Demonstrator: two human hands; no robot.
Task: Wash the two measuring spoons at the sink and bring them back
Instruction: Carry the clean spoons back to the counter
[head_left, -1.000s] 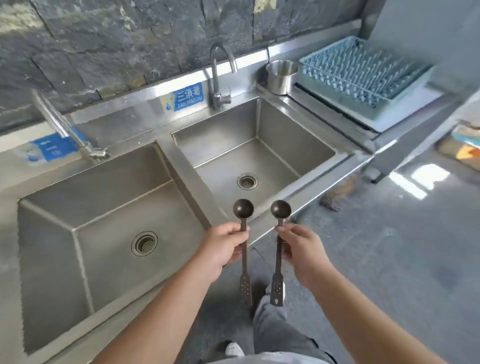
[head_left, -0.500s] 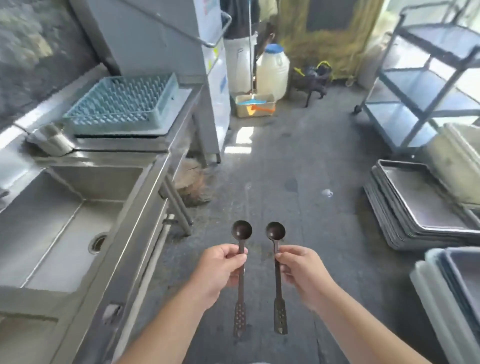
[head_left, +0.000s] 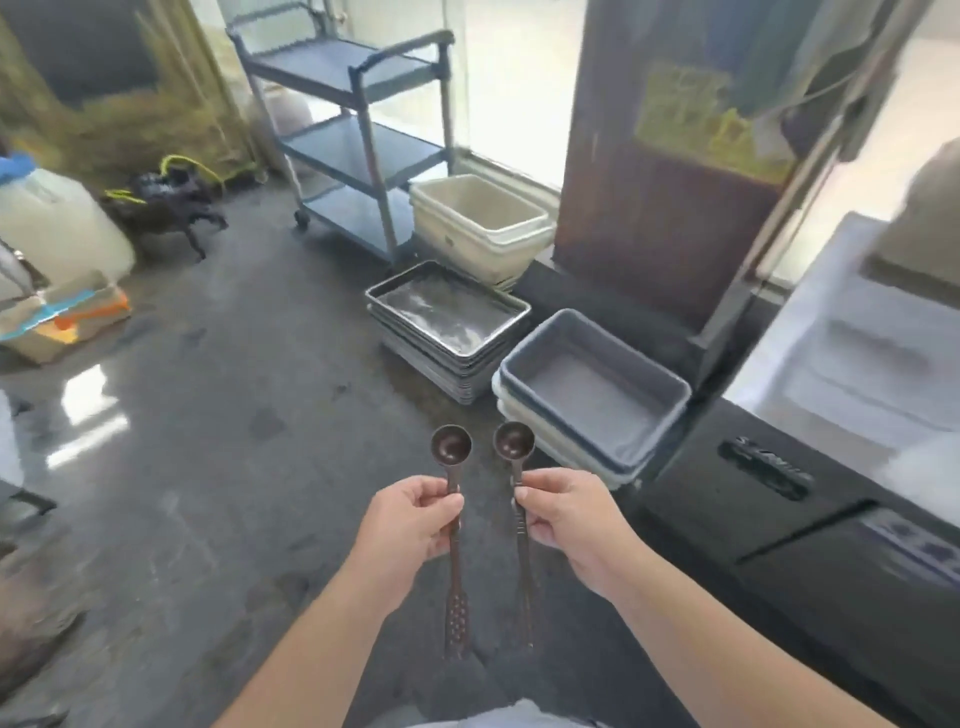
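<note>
- both my forearms reach forward from the bottom of the view, bare, and come nearer to each other toward the hands.
- my left hand (head_left: 410, 525) has its grip closed on the left measuring spoon (head_left: 452, 525); thumb and fingers pinch the upper part of the handle, just under the bowl.
- my right hand (head_left: 566, 514) has its grip closed on the right measuring spoon (head_left: 517, 519) in the same way, fingertips on the handle near the bowl.
- the two spoons are dark brown and stand almost upright, bowls up and handles hanging down below my hands. they are side by side, near but not touching, above the dark floor (head_left: 218, 415).
- the end of the left spoon's handle has small holes; on the right one i cannot tell.
- writing: a yellow sign (head_left: 691, 109) on the brown panel is too blurred to read. a black unit (head_left: 769, 519) at the right has a slot with some letters, also not readable.
- counts: two measuring spoons, one in each hand.
- one grey trolley (head_left: 358, 140) with three shelves stands at the back.
- one stack of metal trays (head_left: 447, 327) lies on the floor, and next to it one stack of grey tubs (head_left: 592, 395).
- behind them is a stack of cream tubs (head_left: 483, 223).
- one white jug (head_left: 52, 228) with a blue cap is at the left.
</note>
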